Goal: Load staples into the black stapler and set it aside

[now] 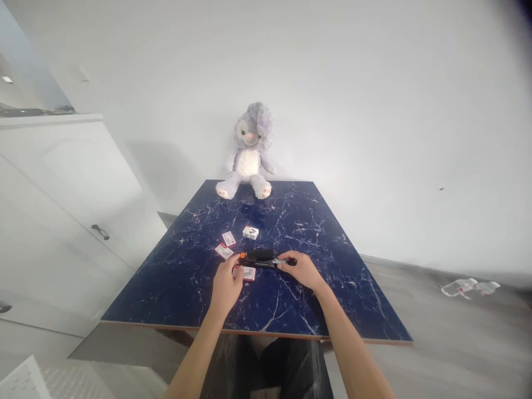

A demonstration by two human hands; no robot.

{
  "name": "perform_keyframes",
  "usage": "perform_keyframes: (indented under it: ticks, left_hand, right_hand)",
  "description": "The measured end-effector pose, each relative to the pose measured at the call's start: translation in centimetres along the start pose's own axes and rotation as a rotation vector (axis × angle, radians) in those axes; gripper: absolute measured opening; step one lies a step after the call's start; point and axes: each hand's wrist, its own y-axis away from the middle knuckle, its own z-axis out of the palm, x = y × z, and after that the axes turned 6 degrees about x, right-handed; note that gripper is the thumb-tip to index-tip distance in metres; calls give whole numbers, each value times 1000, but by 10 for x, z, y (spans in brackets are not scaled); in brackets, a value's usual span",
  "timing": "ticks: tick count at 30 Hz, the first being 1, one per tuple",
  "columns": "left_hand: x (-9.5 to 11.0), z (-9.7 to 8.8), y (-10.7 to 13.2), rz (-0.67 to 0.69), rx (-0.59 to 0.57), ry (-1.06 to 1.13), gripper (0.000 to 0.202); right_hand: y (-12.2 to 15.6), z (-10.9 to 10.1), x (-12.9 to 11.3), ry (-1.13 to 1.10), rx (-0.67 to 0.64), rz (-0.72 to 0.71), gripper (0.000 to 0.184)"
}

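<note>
A black stapler [258,256] with an orange part at its left end lies sideways between my hands, just above the table or resting on it; I cannot tell which. My left hand [228,281] is closed round its left end. At the other end, the fingers and thumb of my right hand [302,269] pinch it beside a silvery metal piece. A red-and-white card or flat box [249,274] lies under the stapler, partly covered by my left fingers. Two more red-and-white cards [228,238] lie to the left, and a small white box [250,232] stands behind the stapler.
The blue marbled table [291,299] has its near edge before my lap. A plush rabbit [249,155] sits at its far edge against the wall. White cabinets [62,221] stand on the left. Clear plastic items [469,287] lie on the floor at right.
</note>
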Motion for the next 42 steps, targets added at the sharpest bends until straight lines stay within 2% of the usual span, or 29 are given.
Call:
perform_keyframes:
  ticks: [4,7,11,14,17,20,27,30,33,36,39,42]
  left_hand:
    - [-2,1,0,1,19,6,40]
    - [-2,1,0,-3,20,6,44]
    - [-2,-1,0,-1,-27,-13,48]
    - [-2,-1,0,4,-49,-5,50]
    - [-3,-1,0,5,-39,28,53]
    - [-2,-1,0,3,-36,47,54]
    - [-2,-3,0,-28,-27,54,51]
    - [3,-4,4,1,-36,85,54]
    - [11,-7,8,94,-137,140,52]
    - [17,-11,9,136,-181,157,44]
    - [19,-12,10,172,-142,115,40]
    - [19,-9,14,243,-133,36,45]
  right_hand:
    - [1,1,0,-6,29,-14,26]
    - [4,1,1,-12,153,8,25]
    - [18,6,-2,99,315,66,21]
    - [35,19,-15,140,307,37,29]
    - [49,40,-34,185,316,-17,52]
    - [55,55,-46,245,279,-138,71]
    - [53,55,-44,256,191,-248,83]
    - [51,58,-41,235,269,-176,84]
    - [47,60,-38,186,355,-35,77]
    - [45,58,-33,78,339,69,70]
    - [45,55,-29,22,302,80,68]
    - [45,55,-28,46,297,56,72]
